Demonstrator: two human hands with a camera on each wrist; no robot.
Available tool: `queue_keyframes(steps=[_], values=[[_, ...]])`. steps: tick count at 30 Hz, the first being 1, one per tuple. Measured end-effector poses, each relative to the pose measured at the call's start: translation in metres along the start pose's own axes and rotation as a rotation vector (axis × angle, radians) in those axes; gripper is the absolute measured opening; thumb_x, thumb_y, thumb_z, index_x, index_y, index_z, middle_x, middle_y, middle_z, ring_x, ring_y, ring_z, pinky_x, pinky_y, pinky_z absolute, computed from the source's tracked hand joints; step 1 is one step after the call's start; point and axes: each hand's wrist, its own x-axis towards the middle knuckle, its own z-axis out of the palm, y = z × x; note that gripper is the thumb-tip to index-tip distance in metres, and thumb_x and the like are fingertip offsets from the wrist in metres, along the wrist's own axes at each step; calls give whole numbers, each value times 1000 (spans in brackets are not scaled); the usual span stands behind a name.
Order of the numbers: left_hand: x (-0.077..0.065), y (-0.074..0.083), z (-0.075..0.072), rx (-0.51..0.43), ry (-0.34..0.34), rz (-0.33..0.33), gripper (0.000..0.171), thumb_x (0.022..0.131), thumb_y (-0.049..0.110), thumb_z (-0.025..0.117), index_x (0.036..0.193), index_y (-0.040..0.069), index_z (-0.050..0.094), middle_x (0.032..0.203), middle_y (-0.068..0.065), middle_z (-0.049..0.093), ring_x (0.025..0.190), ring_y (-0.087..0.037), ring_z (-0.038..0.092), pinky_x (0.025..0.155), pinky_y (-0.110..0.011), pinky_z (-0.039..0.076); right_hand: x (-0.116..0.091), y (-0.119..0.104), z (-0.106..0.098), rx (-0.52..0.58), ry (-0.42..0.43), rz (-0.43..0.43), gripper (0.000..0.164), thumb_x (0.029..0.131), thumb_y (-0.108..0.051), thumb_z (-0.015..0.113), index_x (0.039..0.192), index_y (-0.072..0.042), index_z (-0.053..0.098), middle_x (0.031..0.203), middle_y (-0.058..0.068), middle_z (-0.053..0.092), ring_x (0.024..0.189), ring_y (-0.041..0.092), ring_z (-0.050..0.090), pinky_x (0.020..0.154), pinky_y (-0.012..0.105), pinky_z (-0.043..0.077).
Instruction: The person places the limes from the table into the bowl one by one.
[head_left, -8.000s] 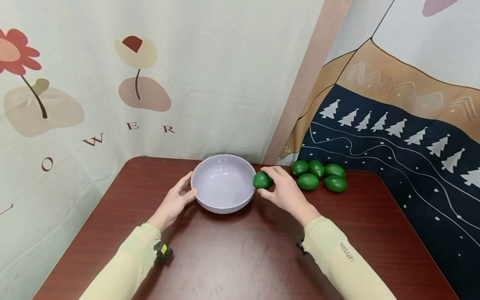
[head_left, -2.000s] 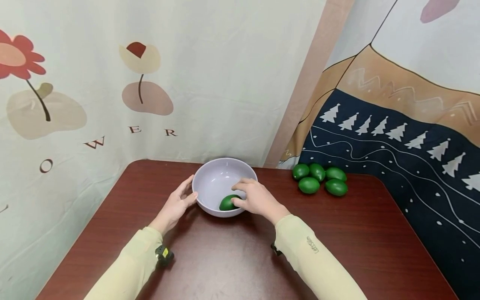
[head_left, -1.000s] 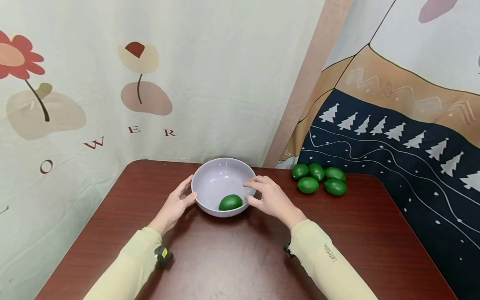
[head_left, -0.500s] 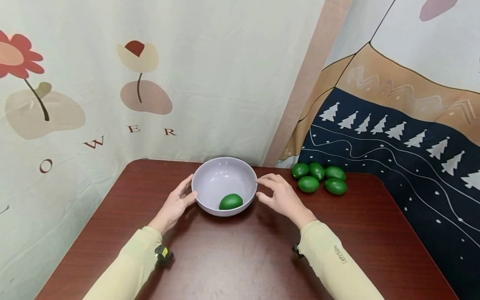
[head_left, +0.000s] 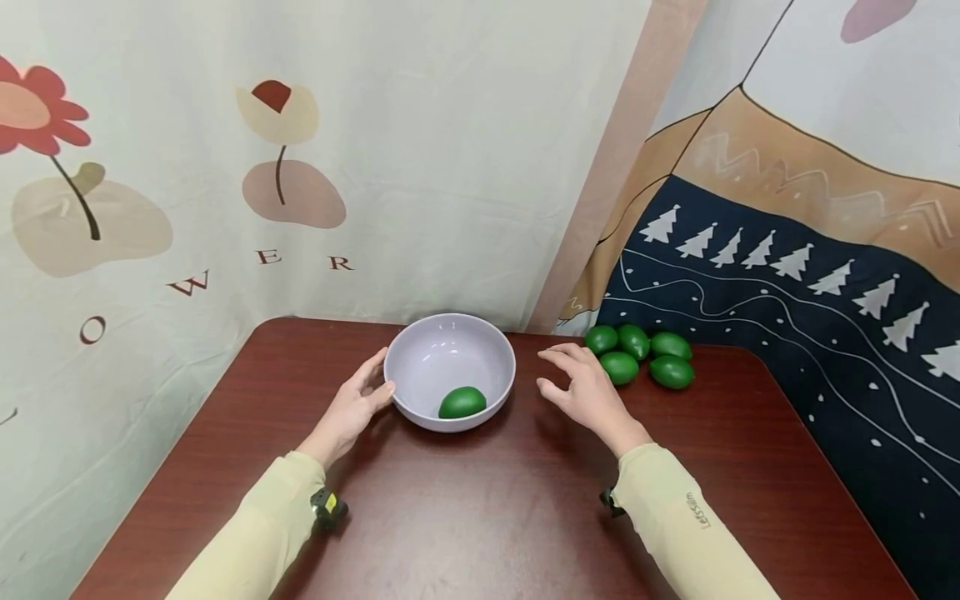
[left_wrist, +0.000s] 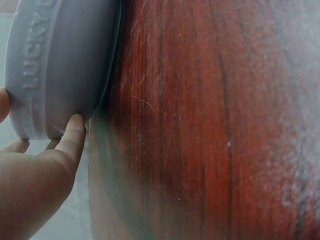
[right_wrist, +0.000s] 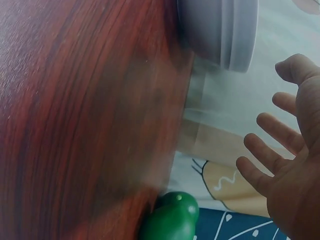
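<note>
A pale lilac bowl (head_left: 450, 358) stands near the far edge of the table, with one green lime (head_left: 462, 402) lying inside at its near side. My left hand (head_left: 348, 412) touches the bowl's left outer wall with thumb and fingertips. In the left wrist view, fingertips (left_wrist: 75, 125) rest on the wall below raised letters. Between the bowl and a cluster of several limes (head_left: 671, 372), my right hand (head_left: 588, 396) hovers, holding nothing. In the right wrist view, its fingers (right_wrist: 265, 155) are spread and loosely bent. The right hand partly covers the nearest limes.
The dark red wooden table (head_left: 450, 508) has rounded far corners. Directly behind it hangs a printed curtain (head_left: 420, 167), with a navy tree-patterned part (head_left: 765, 275) at the right. Each wrist carries a small black camera (head_left: 327, 507).
The lime that my right hand held eight seconds ago now lies in the bowl. My right hand has let go and drawn back rightward out of the bowl. My left hand has stayed put.
</note>
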Motion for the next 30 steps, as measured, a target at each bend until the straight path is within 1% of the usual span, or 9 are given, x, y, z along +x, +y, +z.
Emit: queue_keyframes(steps=[4, 10, 17, 21, 24, 27, 30], values=[[1, 0, 0, 7, 1, 4, 68, 109, 6, 49, 167, 14, 15, 169, -21, 20, 144, -38, 38, 113, -35, 46, -2, 6, -2, -8, 22, 22, 42, 91, -20, 78, 130, -6, 71, 129, 13, 66, 119, 34, 57, 103, 53, 50], [1, 0, 1, 8, 4, 12, 68, 109, 4, 49, 167, 13, 15, 169, -22, 20, 143, -39, 38, 110, -31, 48, -6, 15, -7, -27, 45, 80, 43, 92, -21, 76, 131, -4, 70, 131, 16, 64, 125, 38, 53, 107, 55, 48], [1, -1, 1, -1, 11, 18, 68, 108, 3, 49, 167, 12, 16, 167, -24, 22, 142, -39, 39, 102, -19, 50, -11, 27, -11, -34, 57, 175, 43, 94, -21, 73, 133, -6, 68, 135, 17, 61, 125, 38, 51, 105, 57, 49], [1, -1, 1, -3, 14, 18, 68, 108, 3, 49, 167, 12, 16, 167, -24, 22, 141, -38, 39, 102, -20, 50, -15, 33, -12, -45, 75, 212, 43, 94, -22, 73, 134, -6, 68, 136, 18, 60, 123, 38, 50, 103, 59, 49], [1, -1, 1, -1, 10, 15, 68, 108, 3, 49, 167, 11, 16, 168, -23, 21, 142, -39, 39, 102, -20, 50, -17, 37, -13, -61, 101, 221, 42, 93, -20, 73, 132, -4, 68, 136, 20, 60, 121, 40, 50, 103, 59, 48], [1, -1, 1, -1, 8, 10, 68, 108, 4, 49, 167, 11, 15, 169, -23, 20, 143, -39, 38, 101, -19, 50, -18, 41, -15, -64, 120, 229, 42, 93, -18, 73, 131, -2, 69, 135, 22, 60, 123, 43, 50, 108, 59, 44], [0, -1, 1, -1, 9, 7, 68, 109, 4, 48, 167, 12, 15, 169, -22, 19, 143, -39, 38, 101, -19, 50, -19, 45, -17, -63, 122, 246, 41, 92, -16, 73, 131, -1, 68, 135, 23, 59, 129, 45, 48, 117, 60, 35]])
